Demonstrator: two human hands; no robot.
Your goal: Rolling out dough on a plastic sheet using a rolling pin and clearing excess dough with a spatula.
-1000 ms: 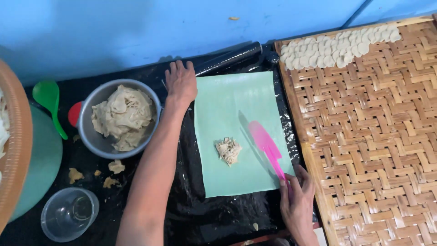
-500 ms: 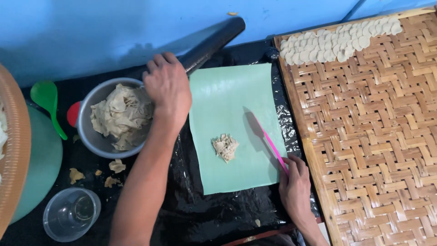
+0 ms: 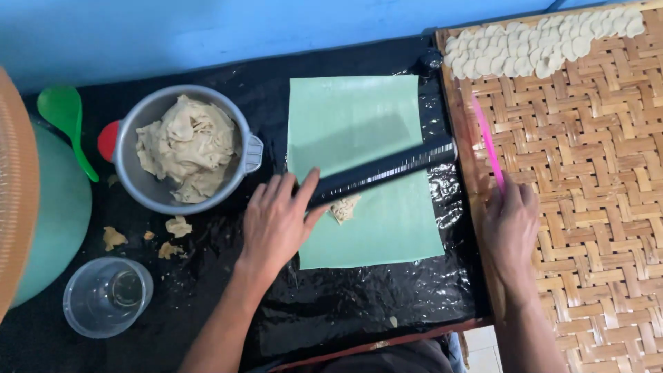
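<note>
Glossy black plastic sheet, woven bamboo tray

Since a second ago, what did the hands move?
The left hand took the black roller from the back edge and brought it onto the green sheet, over the dough lump. The right hand carried the pink scraper onto the woven tray. The dough bowl stayed put.

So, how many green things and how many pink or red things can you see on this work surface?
Green: 3 (the green sheet, the green spoon, the green basin)
Pink or red: 2 (the pink scraper under the right hand, the red knob beside the metal bowl)
Total: 5
</note>
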